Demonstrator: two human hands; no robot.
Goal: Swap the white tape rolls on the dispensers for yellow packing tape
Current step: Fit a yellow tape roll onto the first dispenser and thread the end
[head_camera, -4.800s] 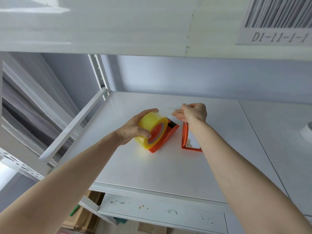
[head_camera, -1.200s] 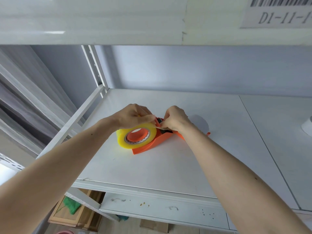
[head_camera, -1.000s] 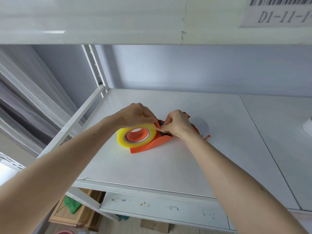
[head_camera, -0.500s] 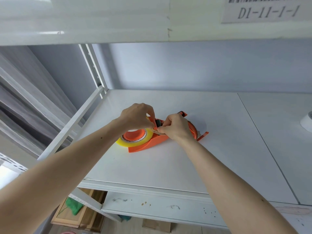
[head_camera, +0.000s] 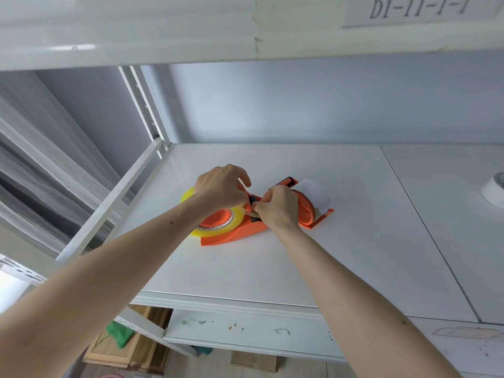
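An orange tape dispenser [head_camera: 240,233] lies flat on the white shelf [head_camera: 272,263]. A yellow packing tape roll [head_camera: 218,231] sits on its orange hub. My left hand [head_camera: 222,188] presses down on the roll and the dispenser's front. My right hand [head_camera: 276,208] pinches the free end of the yellow tape at the dispenser's black roller. Just behind my right hand lies a second orange dispenser [head_camera: 308,211] with a white tape roll [head_camera: 317,195] on it.
A loose white tape roll [head_camera: 495,190] lies at the shelf's far right edge of view. An upper shelf beam with a label [head_camera: 417,8] hangs overhead. A white upright and rail [head_camera: 114,203] bound the left side. Wooden boxes and a green cloth [head_camera: 120,334] sit below.
The dispenser with the yellow roll was tipped from upright to lying flat. My right hand came in from holding the tape stretched out to pinching its end at the roller.
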